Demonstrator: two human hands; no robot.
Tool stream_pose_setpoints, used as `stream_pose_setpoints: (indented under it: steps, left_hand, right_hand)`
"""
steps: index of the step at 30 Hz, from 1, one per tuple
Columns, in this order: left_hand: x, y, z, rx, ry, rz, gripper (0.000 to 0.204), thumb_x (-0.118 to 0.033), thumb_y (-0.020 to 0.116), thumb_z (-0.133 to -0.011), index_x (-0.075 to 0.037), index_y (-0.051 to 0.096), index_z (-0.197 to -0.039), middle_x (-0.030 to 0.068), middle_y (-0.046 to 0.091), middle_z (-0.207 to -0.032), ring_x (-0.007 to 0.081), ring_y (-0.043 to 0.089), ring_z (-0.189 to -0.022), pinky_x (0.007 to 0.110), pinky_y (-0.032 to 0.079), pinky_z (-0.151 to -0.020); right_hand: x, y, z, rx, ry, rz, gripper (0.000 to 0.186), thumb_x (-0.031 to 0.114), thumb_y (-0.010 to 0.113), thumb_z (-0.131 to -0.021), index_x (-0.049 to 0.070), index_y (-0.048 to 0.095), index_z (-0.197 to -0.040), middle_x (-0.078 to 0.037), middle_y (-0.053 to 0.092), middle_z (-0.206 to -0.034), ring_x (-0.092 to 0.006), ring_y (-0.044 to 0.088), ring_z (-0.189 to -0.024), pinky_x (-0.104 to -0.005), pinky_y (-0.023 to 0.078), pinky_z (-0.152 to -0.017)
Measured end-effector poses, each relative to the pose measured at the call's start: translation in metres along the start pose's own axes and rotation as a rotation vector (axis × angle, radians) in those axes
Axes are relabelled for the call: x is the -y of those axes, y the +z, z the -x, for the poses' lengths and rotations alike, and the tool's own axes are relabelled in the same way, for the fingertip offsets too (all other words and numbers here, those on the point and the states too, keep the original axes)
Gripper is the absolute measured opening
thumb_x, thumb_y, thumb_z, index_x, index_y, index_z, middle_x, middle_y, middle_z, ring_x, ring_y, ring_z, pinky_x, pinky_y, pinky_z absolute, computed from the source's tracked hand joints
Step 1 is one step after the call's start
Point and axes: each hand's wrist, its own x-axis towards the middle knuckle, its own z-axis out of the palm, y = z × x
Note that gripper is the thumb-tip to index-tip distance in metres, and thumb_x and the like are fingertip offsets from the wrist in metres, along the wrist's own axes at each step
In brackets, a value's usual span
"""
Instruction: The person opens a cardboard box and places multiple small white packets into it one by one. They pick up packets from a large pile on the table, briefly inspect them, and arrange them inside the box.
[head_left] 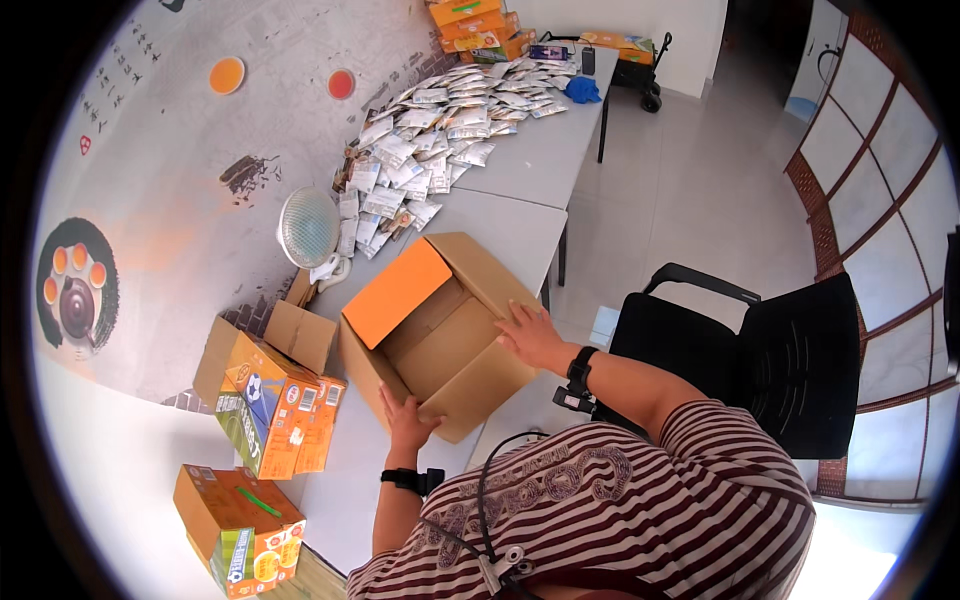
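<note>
In front of me an open cardboard box (pixel 490 385), tilted on the grey table, shows a bare brown inside. One of its flaps, bright orange (pixel 398 293), lies toward the far left. My left hand (pixel 407 418) grips the near-left wall, thumb spread along the edge. On the right side, my right hand (pixel 530 335) has its fingers bent over the rim. Parts of the fingers are hidden behind the cardboard.
Small white packets (pixel 430 140) lie heaped along the far table. Left stand printed orange cartons (pixel 285 415) and another carton (pixel 240 530). A round mesh-fronted device (pixel 310 228) stands by the wall. A black chair (pixel 740 350) is at right; a blue crumpled item (pixel 583 90) lies farther off.
</note>
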Motion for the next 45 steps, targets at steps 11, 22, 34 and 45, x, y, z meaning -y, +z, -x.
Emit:
stream_pose_setpoints:
  steps: [11,22,34,45]
  left_hand:
    - [0.003,-0.008,-0.011,-0.075,-0.05,0.07,0.053,-0.028,0.082,-0.052,-0.006,0.059,-0.094,0.0262,0.005,-0.143,0.0428,0.007,-0.132,0.05,0.018,-0.105]
    - [-0.006,-0.025,-0.047,-0.039,-0.293,0.016,0.043,-0.024,0.081,-0.051,-0.009,0.061,-0.086,0.0172,0.005,-0.147,0.0357,0.007,-0.135,0.058,0.014,-0.104]
    - [-0.147,0.024,-0.137,-0.005,-0.692,0.163,0.04,-0.034,0.063,-0.075,-0.006,0.058,-0.104,0.0204,0.048,-0.122,0.033,0.033,-0.127,0.056,0.014,-0.104]
    - [-0.259,0.069,-0.156,0.166,-0.929,-0.13,0.052,-0.058,0.054,-0.075,-0.01,0.062,-0.094,0.0124,0.065,-0.073,0.0282,0.062,-0.074,0.042,0.041,-0.077]
  right_hand:
    - [0.006,-0.022,-0.039,0.256,-0.032,0.082,0.038,0.039,0.038,-0.091,0.017,0.052,-0.118,-0.022,0.04,-0.128,-0.0377,0.046,-0.11,-0.0516,0.033,-0.092]
    - [-0.017,-0.055,-0.187,0.578,-0.343,0.158,0.034,0.038,0.045,-0.088,0.018,0.054,-0.114,-0.012,0.063,-0.094,-0.0313,0.059,-0.087,-0.0432,0.046,-0.072]
    - [-0.057,-0.045,-0.242,1.017,-0.898,-0.105,0.042,0.042,0.042,-0.088,0.007,0.052,-0.11,-0.016,0.063,-0.093,-0.0352,0.058,-0.088,-0.0436,0.046,-0.075]
    - [-0.057,-0.044,-0.267,0.88,-1.114,0.17,0.046,0.046,0.037,-0.09,0.008,0.053,-0.11,-0.014,0.064,-0.076,-0.0316,0.062,-0.073,-0.0424,0.048,-0.065]
